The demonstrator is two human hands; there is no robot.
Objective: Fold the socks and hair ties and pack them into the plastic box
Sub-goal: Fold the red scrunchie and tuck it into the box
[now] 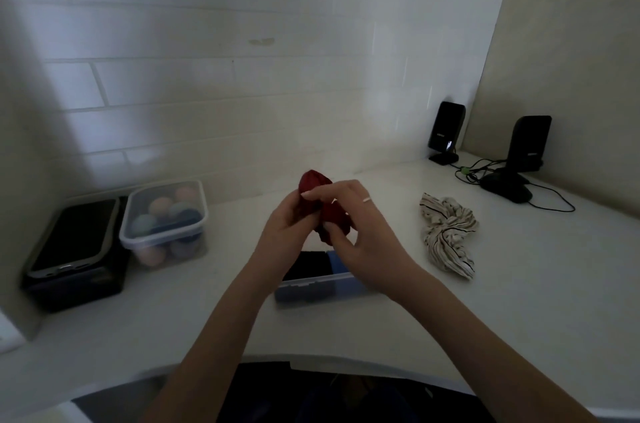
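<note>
Both hands' grip—left hand (289,215), right hand (360,232)—clamped on red scrunchie (313,182), above plastic box (311,284)

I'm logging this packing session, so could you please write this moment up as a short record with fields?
left hand: left hand grips the red fabric item
right hand: right hand also grips it, above the box
plastic box: open plastic box on the counter, dark and blue items inside
waiting: striped fabric item lies right of the box
left side: lidded container of coloured rounded items, beside a phone on a black box
back right: two black speakers
</note>
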